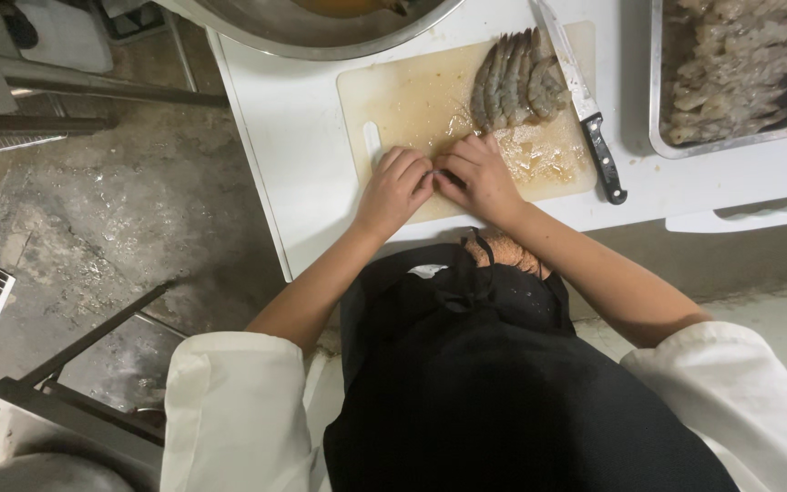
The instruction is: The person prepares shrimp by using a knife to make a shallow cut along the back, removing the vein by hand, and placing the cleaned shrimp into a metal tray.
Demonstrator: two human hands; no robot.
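1. My left hand [395, 187] and right hand [477, 175] meet at the cutting board's [403, 91] near edge, fingers pinched together on one small shrimp [434, 175]; its long axis I cannot tell.
2. The peeled shrimp row [514, 80] lies with long axes running toward the worktop's [293, 146] far edge.
3. The knife [585, 107] lies along the board's right edge, handle nearest me.
4. The board's left half is bare.

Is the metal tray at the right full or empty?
Nearly full. The metal tray holds many pale peeled shrimp that cover most of its bottom; its right edge is cut off by the picture.
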